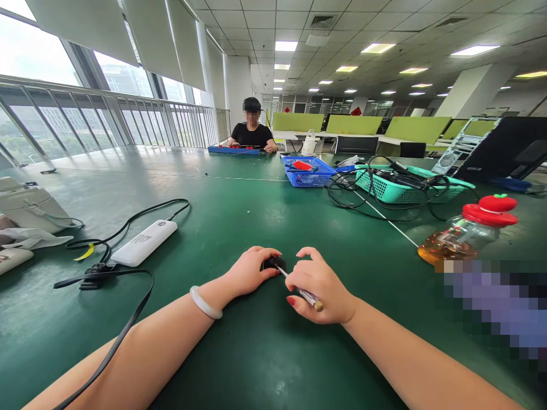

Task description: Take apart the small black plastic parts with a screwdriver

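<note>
Fingers of my left hand (252,269), which wears a pale bangle, grip a small black object (274,262) on the green tabletop (248,347). Its kind is hard to make out, since my fingers cover part of it. In my right hand (321,290) is a screwdriver (310,298) with a clear, brownish-ended handle. The metal shaft slants up and left, its tip at the black object; whether it sits in a screw cannot be seen. My right index finger is raised and bent away from the handle.
A white power bank (145,243) with a black cable lies left; a black strap crosses my left forearm. Right stands a red-lidded jar (464,236). Beyond are a blue basket (308,177), a green basket (384,191) of cables, and a person (252,132) by a blue tray (234,150).
</note>
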The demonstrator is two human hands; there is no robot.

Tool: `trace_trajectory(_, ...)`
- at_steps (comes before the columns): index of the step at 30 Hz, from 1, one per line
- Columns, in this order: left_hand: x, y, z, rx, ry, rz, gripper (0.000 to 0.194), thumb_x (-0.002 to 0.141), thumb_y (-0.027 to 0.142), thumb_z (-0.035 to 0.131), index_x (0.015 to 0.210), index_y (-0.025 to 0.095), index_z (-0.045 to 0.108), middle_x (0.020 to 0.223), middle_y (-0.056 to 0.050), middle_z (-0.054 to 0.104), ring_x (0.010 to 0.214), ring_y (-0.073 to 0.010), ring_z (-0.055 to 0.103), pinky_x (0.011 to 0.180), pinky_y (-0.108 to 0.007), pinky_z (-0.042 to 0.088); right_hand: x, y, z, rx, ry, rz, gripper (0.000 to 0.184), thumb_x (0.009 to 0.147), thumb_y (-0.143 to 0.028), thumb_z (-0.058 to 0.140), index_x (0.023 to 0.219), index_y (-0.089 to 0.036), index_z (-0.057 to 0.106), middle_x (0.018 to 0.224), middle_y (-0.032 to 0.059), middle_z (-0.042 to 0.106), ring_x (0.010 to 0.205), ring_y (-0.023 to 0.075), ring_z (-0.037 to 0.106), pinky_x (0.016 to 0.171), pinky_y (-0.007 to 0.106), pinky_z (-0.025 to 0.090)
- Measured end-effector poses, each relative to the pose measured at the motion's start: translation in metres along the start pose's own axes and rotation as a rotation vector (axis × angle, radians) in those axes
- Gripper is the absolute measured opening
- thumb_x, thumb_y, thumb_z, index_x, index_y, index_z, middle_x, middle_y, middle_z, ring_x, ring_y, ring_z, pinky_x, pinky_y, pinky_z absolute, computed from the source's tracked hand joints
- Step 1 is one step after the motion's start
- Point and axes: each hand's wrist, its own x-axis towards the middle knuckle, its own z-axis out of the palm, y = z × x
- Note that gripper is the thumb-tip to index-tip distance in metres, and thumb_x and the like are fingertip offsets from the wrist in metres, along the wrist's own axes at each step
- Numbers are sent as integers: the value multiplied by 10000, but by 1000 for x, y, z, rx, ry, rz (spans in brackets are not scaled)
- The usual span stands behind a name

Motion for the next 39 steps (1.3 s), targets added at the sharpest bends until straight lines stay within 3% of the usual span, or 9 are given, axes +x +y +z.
trace_trajectory(3, 0, 0, 1, 2, 7, 3, 386, 855, 241, 639, 1240, 245, 625, 1238, -40, 690, 1203, -244, 572, 1079, -402, 442, -1, 2, 4, 18, -50, 30, 260, 947, -409, 455, 788, -213, 516, 619, -44, 525, 582, 121, 475, 886, 396, 398)
trace_trajectory(8, -1, 2, -1, -4, 3, -4, 371, 849, 237, 649, 1220, 247, 633, 1218, -34, 697, 1202, -242, 573, 1076, -396, 447, -4, 3, 4, 32, -26, 31, 296, 953, -423, 470, 748, -211, 503, 588, -54, 513, 546, 108, 444, 878, 389, 399)
trace_trajectory(25, -1, 1, -1, -3, 1, -15, 379, 852, 268, 645, 1230, 254, 631, 1238, -44, 686, 1205, -251, 569, 1077, -416, 448, 1, -4, 1, 1, 30, -3, 213, 926, -254, 472, 721, -212, 512, 547, -66, 498, 511, 103, 399, 862, 367, 413)
trace_trajectory(39, 0, -2, 0, -12, -3, 2, 376, 852, 284, 652, 1226, 260, 635, 1231, -41, 689, 1200, -254, 569, 1071, -414, 447, 2, -4, 0, 59, 43, 149, 295, 949, -203, 414, 662, -206, 479, 532, -56, 506, 494, 96, 406, 825, 358, 430)
